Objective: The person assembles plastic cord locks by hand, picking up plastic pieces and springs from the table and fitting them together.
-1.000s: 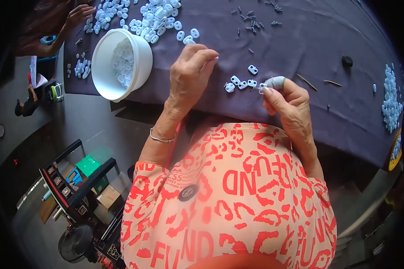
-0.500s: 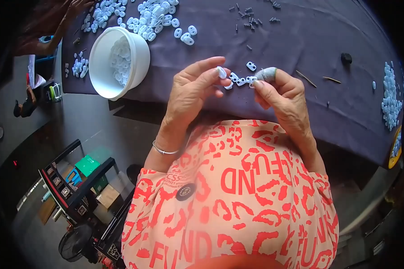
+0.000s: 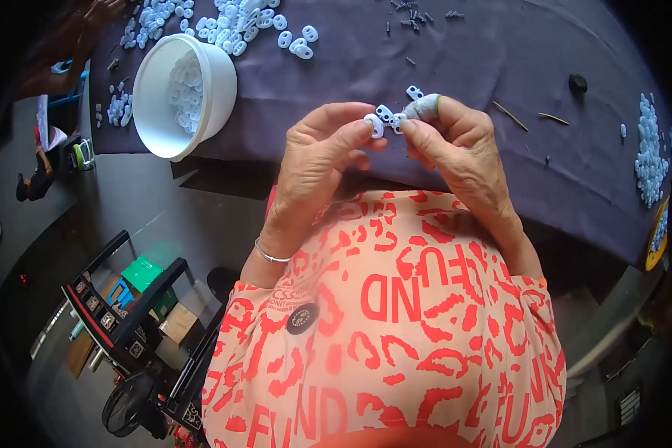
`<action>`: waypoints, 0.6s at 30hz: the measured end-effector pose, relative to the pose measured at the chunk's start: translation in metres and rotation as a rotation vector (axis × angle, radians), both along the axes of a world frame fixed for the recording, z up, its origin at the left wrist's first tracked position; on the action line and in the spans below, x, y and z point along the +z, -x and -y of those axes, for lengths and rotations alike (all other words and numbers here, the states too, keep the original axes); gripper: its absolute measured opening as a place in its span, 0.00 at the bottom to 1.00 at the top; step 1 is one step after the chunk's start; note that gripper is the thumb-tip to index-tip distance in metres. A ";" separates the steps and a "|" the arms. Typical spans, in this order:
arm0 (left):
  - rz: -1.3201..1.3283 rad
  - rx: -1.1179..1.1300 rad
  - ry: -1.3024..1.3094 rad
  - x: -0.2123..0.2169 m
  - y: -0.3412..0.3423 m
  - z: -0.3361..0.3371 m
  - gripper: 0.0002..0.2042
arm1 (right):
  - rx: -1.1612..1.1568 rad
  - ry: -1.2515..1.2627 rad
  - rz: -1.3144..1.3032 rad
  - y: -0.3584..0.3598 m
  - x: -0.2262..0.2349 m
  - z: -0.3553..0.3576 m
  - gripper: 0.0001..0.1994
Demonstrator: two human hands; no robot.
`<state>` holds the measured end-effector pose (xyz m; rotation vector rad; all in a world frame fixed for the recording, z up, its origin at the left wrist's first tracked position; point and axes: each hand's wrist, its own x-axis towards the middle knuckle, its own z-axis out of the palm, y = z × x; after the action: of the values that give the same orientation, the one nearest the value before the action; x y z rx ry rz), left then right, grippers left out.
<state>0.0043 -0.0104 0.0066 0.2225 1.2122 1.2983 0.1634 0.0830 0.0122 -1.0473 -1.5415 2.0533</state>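
Observation:
Between thumb and fingers of my left hand (image 3: 313,145) is a white oval plastic piece (image 3: 375,128) with holes in it. My right hand (image 3: 463,145) has a pale wrap around its index finger and pinches a small white holed piece (image 3: 398,123). Another small holed piece (image 3: 384,113) shows in the narrow gap between the hands; I cannot tell what supports it. Both hands are close together over the near part of the dark cloth (image 3: 313,82). Just beyond the wrapped finger lies one more white two-holed piece (image 3: 414,92).
To the left stands a white tub (image 3: 222,93) holding white oval pieces. Behind it is a heap of ovals (image 3: 235,22). Dark small springs (image 3: 414,19) lie at the back, a black lump (image 3: 577,83) and thin sticks (image 3: 510,116) to the right, and small white pieces (image 3: 652,164) at the right edge.
My right hand has moved left, closing the gap to my left hand. The left-hand oval has turned so its holes face up. The view has shifted slightly.

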 end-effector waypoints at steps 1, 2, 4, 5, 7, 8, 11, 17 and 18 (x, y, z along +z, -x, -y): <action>-0.005 -0.002 -0.008 -0.001 0.000 0.000 0.10 | 0.003 0.004 0.000 0.000 0.000 0.000 0.06; -0.003 -0.001 -0.005 -0.001 0.000 0.000 0.10 | 0.007 0.009 0.000 0.000 0.000 -0.001 0.06; 0.013 0.011 -0.012 0.000 -0.001 0.000 0.10 | 0.018 0.002 0.023 0.000 0.001 -0.002 0.06; 0.014 0.011 -0.010 -0.001 -0.001 0.000 0.10 | 0.029 -0.007 0.044 0.000 0.001 -0.002 0.06; 0.038 0.007 -0.019 -0.002 0.000 0.001 0.09 | 0.035 0.010 0.051 -0.001 0.000 -0.002 0.06; 0.040 0.005 -0.018 -0.002 0.000 0.001 0.09 | 0.041 0.024 0.056 -0.001 -0.001 -0.002 0.06; 0.067 -0.003 -0.029 -0.004 0.000 0.001 0.09 | 0.069 0.046 0.091 -0.003 0.000 -0.002 0.06; 0.048 -0.021 -0.016 -0.003 -0.002 0.000 0.08 | 0.004 0.068 0.057 -0.003 0.001 0.000 0.07; 0.052 -0.020 -0.018 -0.003 -0.002 0.000 0.08 | 0.001 0.070 0.058 -0.002 0.001 0.001 0.07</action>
<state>0.0062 -0.0109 0.0035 0.2120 1.1525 1.2908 0.1656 0.0819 0.0130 -1.1410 -1.5078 2.1089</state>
